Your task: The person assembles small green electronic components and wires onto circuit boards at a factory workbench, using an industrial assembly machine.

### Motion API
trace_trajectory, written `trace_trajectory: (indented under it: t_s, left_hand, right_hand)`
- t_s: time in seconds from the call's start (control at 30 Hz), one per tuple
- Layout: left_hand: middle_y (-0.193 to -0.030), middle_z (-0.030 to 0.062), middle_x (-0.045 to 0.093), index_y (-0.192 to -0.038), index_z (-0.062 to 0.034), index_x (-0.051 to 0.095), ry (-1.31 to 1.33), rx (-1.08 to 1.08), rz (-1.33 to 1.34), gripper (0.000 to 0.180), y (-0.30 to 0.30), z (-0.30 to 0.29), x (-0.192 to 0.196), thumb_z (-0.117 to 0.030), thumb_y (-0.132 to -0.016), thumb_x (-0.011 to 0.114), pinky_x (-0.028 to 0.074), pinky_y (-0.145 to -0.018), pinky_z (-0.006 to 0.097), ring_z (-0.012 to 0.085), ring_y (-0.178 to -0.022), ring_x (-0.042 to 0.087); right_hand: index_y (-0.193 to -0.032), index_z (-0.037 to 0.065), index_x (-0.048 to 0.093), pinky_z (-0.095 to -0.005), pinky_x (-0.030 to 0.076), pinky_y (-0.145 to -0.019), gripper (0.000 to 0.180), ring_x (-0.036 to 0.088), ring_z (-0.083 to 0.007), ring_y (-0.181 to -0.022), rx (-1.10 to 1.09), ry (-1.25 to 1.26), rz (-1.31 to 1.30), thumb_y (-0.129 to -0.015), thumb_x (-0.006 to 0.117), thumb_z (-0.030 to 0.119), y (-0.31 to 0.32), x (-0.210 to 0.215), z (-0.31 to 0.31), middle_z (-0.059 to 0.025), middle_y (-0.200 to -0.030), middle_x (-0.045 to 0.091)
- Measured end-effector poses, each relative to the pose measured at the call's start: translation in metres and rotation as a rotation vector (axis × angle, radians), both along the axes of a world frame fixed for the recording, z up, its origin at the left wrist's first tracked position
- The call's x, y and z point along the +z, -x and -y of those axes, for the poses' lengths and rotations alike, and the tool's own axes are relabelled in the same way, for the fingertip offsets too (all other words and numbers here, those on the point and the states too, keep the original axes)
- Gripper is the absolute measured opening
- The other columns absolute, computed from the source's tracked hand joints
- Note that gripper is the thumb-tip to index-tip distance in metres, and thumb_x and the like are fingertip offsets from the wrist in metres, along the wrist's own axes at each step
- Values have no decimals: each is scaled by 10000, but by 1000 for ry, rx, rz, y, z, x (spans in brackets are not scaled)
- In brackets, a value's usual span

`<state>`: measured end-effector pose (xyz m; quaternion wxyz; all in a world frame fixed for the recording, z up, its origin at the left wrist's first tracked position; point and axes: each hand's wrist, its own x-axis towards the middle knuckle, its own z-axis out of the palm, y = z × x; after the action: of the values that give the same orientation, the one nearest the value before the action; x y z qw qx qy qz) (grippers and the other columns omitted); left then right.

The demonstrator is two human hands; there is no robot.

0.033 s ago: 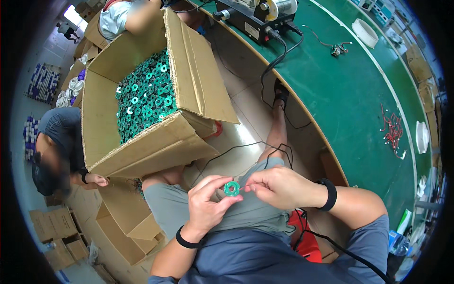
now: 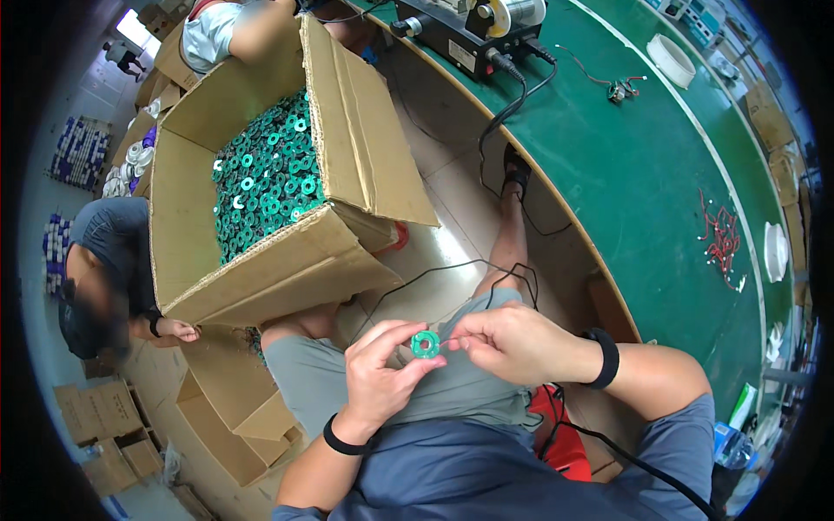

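Between the thumb and fingers of my left hand [image 2: 382, 369] is a small green ring-shaped part [image 2: 426, 345], its round hole facing up. My right hand [image 2: 499, 341] is closed in a pinch just to the right of the ring. From its fingertips a thin wire [image 2: 444, 345] runs to the ring's edge; the wire's far end is hidden by the fingers. Both hands are above my lap. A large open cardboard box [image 2: 252, 282] at the front left holds a heap of similar green rings [image 2: 269, 178].
A green workbench [image 2: 608, 165] curves along the right, bearing a black machine with a wire spool [image 2: 473, 39], red wires [image 2: 721, 234] and white rings [image 2: 669, 61]. Black cables [image 2: 486, 139] hang off its edge. One person [image 2: 109, 260] bends at the left; another [image 2: 234, 35] is behind the box.
The green ring has turned slightly between my left fingers. Both hands stay in nearly the same place.
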<state>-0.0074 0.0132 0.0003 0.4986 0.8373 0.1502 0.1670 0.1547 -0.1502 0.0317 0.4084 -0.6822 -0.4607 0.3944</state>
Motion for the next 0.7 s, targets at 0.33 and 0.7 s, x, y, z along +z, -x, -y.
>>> trace_trajectory:
  t_s: [0.33, 0.7]
  left_hand:
    - [-937, 120, 720, -1012, -10, 718, 25, 41, 82, 436, 1, -4, 3, -104, -639, 923, 562, -726, 299, 214, -823, 701]
    - [-908, 109, 720, -1003, -15, 727, 19, 20, 59, 434, 0, -2, 9, -108, -630, 928, 551, -701, 297, 196, -800, 694]
  right_hand:
    - [-881, 20, 677, -403, 514, -615, 174, 667, -329, -646, 51, -56, -83, -932, 564, 142, -1, 16, 1, -183, -696, 645]
    - [-862, 31, 662, -347, 482, -549, 112, 612, -227, -554, 19, -86, -15, -903, 566, 70, -5, 14, -4, -118, -618, 601]
